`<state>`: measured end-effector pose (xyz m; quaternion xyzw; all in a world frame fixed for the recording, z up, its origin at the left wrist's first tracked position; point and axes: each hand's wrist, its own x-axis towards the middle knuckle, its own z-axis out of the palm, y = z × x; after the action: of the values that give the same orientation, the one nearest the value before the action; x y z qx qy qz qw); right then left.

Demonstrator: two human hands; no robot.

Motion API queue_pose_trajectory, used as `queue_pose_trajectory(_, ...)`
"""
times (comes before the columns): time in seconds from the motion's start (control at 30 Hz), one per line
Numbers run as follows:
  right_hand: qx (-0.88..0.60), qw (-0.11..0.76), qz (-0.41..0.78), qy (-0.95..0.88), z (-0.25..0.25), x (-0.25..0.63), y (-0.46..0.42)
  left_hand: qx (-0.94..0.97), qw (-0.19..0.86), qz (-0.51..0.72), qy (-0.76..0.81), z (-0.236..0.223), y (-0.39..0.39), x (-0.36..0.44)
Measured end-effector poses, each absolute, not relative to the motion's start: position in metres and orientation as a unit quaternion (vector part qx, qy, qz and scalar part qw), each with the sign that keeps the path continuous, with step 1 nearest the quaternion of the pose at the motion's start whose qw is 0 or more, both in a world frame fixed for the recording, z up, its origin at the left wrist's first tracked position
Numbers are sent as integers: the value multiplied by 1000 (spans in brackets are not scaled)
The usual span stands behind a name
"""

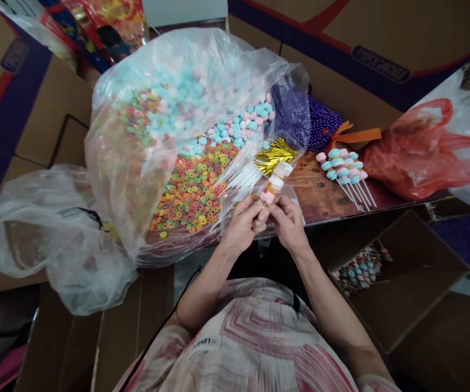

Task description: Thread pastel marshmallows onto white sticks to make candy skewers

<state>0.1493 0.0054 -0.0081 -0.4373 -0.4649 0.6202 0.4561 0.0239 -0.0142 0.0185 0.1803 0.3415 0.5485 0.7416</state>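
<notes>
Fingers (255, 209) of the left hand (240, 227) and right hand (290, 224) are closed in pinches on the lower end of the candy packet (275, 182), just above the near edge of the table (308, 179). The big bag (136, 73), clear and bulging, spreads over the table's left part; in it are pink and blue sweets (240, 126) towards the far side and colored rings (197, 188) nearer the front edge. The open box (412, 277), below the table's right part, has wrapped sweets (361, 267) at its left side. The red bag (418, 155) sits at the table's right; its contents I cannot make out.

The packet rises from between the two sets of fingertips, leaning right, its far end free beside the gold ties (275, 157). It is slim and clear, with pink at the pinched end, then orange and red bits, white pieces and a pale, patterned top.
</notes>
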Motion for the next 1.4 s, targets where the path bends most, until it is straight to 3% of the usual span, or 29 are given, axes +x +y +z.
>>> queue_pose_trajectory(0.17, -371, 431, 498, -655, 7, 163, 9, 181, 796, 484, 317, 24, -19, 17)
queue_pose_trajectory(0.27, -386, 425, 389, -721, 5, 163, 9, 221, 726, 532, 376, 17, -21, 26)
queue_pose_trajectory(0.37, -410, 430, 354, -722, -1, 160, 5, 265, 650, 578, 416, 8, -24, 36)
queue_pose_trajectory(0.5, -439, 420, 373, -701, -4, 159, 2, 325, 574, 609, 441, -1, -27, 38)
queue_pose_trajectory(0.6, -445, 427, 463, -636, -3, 160, 4, 341, 530, 613, 476, -5, -26, 36)
queue_pose_trajectory(0.7, -429, 424, 587, -540, -3, 159, 5, 263, 586, 612, 462, -5, -22, 36)
queue_pose_trajectory(0.77, -434, 426, 584, -538, -3, 158, 3, 192, 649, 597, 431, -1, -19, 35)
queue_pose_trajectory(0.9, -464, 447, 372, -668, -3, 161, -2, 80, 717, 562, 405, 12, -13, 34)
queue_pose_trajectory(1.07, -400, 492, 151, -758, -12, 166, -6, 5, 754, 525, 394, 18, -8, 33)
queue_pose_trajectory(1.27, -376, 488, -13, -787, -19, 167, -1, 1, 781, 499, 375, 15, -10, 35)
queue_pose_trajectory(1.4, -381, 488, -12, -785, -20, 161, -2, 13, 772, 522, 363, 12, -16, 39)
